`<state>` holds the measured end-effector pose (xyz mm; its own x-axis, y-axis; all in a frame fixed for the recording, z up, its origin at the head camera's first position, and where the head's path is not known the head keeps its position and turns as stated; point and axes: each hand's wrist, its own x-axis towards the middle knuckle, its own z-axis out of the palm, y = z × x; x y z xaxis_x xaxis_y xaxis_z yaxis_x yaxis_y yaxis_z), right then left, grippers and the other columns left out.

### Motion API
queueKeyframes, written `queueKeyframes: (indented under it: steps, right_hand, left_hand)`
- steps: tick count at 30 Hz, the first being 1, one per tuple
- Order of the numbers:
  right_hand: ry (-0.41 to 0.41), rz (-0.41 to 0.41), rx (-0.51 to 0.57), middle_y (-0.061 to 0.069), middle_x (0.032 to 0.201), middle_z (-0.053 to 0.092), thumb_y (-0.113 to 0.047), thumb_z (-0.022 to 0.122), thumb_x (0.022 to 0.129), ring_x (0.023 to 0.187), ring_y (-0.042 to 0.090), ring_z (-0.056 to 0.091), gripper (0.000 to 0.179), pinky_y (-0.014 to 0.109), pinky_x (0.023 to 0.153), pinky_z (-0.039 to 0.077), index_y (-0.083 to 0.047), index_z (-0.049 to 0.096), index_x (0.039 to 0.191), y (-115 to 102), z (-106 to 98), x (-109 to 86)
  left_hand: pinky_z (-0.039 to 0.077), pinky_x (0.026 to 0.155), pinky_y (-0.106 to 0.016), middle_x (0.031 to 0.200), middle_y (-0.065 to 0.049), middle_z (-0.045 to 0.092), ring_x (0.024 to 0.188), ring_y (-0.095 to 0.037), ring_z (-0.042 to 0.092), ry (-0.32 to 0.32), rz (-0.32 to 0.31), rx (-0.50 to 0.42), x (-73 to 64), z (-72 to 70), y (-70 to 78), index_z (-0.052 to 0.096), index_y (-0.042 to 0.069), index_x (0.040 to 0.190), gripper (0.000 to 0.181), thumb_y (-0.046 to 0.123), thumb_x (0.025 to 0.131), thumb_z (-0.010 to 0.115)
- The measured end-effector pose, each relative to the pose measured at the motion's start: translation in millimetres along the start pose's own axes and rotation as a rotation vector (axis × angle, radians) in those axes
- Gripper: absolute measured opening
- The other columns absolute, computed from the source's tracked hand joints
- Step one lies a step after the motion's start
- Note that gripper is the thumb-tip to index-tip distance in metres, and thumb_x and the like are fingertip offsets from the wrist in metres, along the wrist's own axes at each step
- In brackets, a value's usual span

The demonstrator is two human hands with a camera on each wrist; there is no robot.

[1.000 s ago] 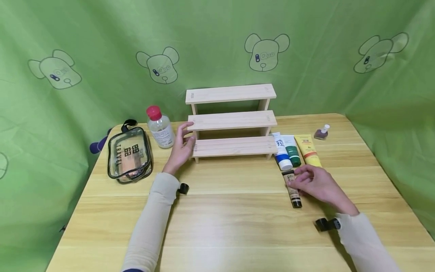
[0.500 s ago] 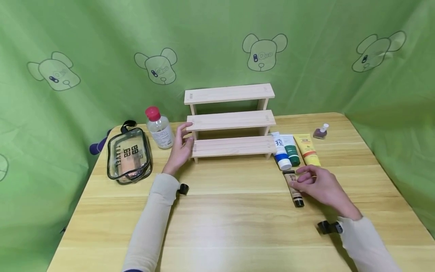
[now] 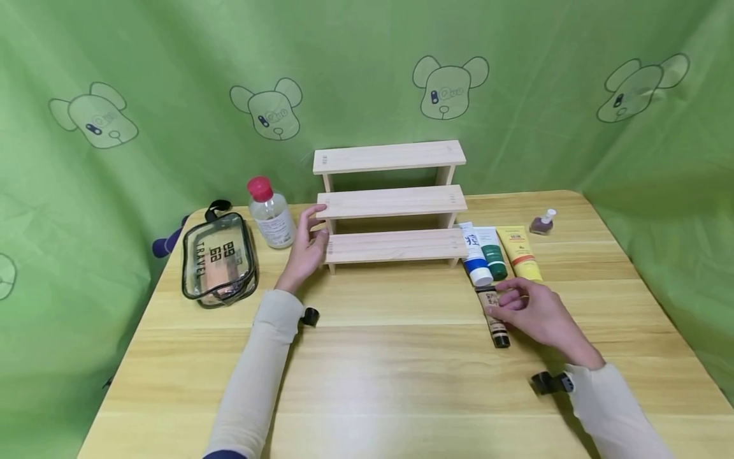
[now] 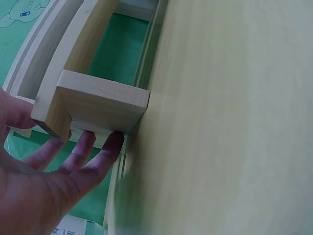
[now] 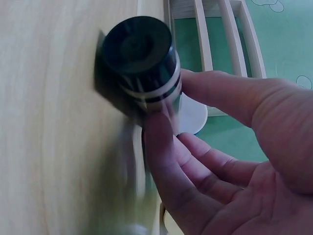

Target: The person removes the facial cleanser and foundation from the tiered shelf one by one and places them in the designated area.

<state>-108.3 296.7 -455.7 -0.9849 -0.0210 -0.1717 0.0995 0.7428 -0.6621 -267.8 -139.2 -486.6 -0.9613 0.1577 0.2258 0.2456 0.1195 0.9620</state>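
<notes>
A small tan cosmetic tube with a black cap lies close over the table, cap end toward the person. My right hand pinches it between thumb and fingers; the right wrist view shows the round black cap facing the camera. At the left end of a three-tier wooden step shelf, my left hand holds on. Several of its fingertips touch the end panel in the left wrist view. Just behind the right hand lie white-and-blue, white-and-green and yellow tubes side by side.
A purple nail polish bottle stands at the back right. To the left are a clear bottle with a red cap and a clear travel pouch with black edging. A green curtain hangs behind the wooden table.
The tan tube stays in the right hand's pinch and shifts only slightly. The left hand keeps its place on the shelf. The head view sways a little.
</notes>
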Motion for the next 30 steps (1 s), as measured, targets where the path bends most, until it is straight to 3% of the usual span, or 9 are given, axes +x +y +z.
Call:
queueKeyframes:
  steps: [13, 17, 23, 27, 30]
  right_hand:
    - [0.072, -0.051, -0.039, 0.015, 0.111, 0.076, -0.040, 0.079, 0.102, 0.096, 0.024, 0.073, 0.056, 0.019, 0.073, 0.059, 0.002, 0.063, 0.136, -0.7, -2.8, 2.7]
    - [0.116, -0.097, -0.030, 0.013, 0.107, 0.075, -0.034, 0.083, 0.099, 0.094, 0.022, 0.071, 0.052, 0.017, 0.073, 0.059, 0.002, 0.066, 0.132, -5.9, -8.8, 5.0]
    - [0.197, -0.193, -0.027, 0.013, 0.105, 0.075, -0.026, 0.085, 0.098, 0.089, 0.015, 0.067, 0.043, 0.017, 0.069, 0.056, 0.000, 0.069, 0.129, -21.1, -14.1, 9.8]
    - [0.229, -0.300, -0.036, 0.015, 0.106, 0.077, -0.018, 0.088, 0.095, 0.087, 0.007, 0.067, 0.046, 0.017, 0.067, 0.054, -0.001, 0.068, 0.132, -33.2, -13.7, 17.0]
    - [0.250, -0.369, -0.058, 0.016, 0.105, 0.079, -0.016, 0.089, 0.093, 0.087, 0.010, 0.070, 0.049, 0.019, 0.063, 0.052, -0.002, 0.066, 0.133, -43.2, -12.5, 24.1]
  left_hand:
    - [0.045, 0.123, -0.057, 0.167, -0.013, 0.041, 0.146, -0.039, 0.051, 0.024, 0.028, 0.017, -2.4, 3.6, 1.0, 0.042, 0.017, 0.159, 0.054, -0.001, 0.109, 0.051]
    - [0.041, 0.126, -0.061, 0.169, -0.013, 0.036, 0.151, -0.040, 0.043, 0.035, 0.055, 0.112, -4.3, 6.6, 7.6, 0.042, 0.017, 0.159, 0.053, 0.004, 0.109, 0.054]
    - [0.026, 0.135, -0.064, 0.171, -0.017, 0.031, 0.163, -0.035, 0.028, 0.060, 0.123, 0.325, -6.0, 11.6, 20.9, 0.043, 0.013, 0.159, 0.056, 0.010, 0.106, 0.060]
    - [0.017, 0.137, -0.064, 0.178, -0.018, 0.023, 0.166, -0.037, 0.019, 0.074, 0.171, 0.422, -8.7, 14.4, 31.7, 0.044, 0.012, 0.159, 0.057, 0.011, 0.105, 0.062]
    - [0.015, 0.138, -0.060, 0.179, -0.017, 0.022, 0.166, -0.037, 0.019, 0.054, 0.202, 0.464, -10.0, 16.4, 40.9, 0.043, 0.013, 0.159, 0.058, 0.013, 0.105, 0.063]
